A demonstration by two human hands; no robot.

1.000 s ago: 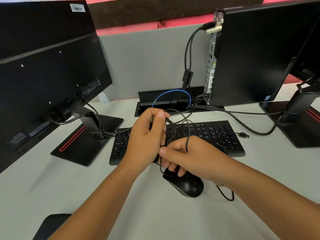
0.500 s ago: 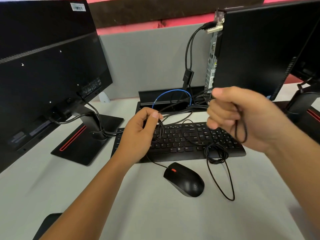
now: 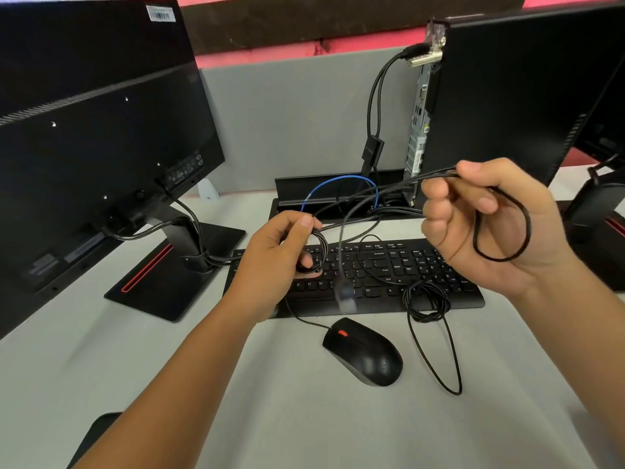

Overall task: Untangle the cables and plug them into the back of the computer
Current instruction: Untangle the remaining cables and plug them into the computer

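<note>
Two hands worked one black cable (image 3: 372, 194): left hand (image 3: 287, 255) gripped a coiled bundle over the keyboard (image 3: 389, 265), right hand (image 3: 473, 225) pinched a loop, raised. Cable ran left-right between them. Plug (image 3: 345, 294) blurred, probably dangling. Computer's rear ports (image 3: 419, 130) lay nearer the right hand, toward the bench's far edge.

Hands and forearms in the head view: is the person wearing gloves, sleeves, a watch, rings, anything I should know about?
Nothing worn that shows. The left hand and right hand are bare, with no gloves and no rings visible, and short, unpainted nails. Both forearms are bare to the frame's bottom edge: no sleeves, watch or bands. Upper arms are out of view.
</note>
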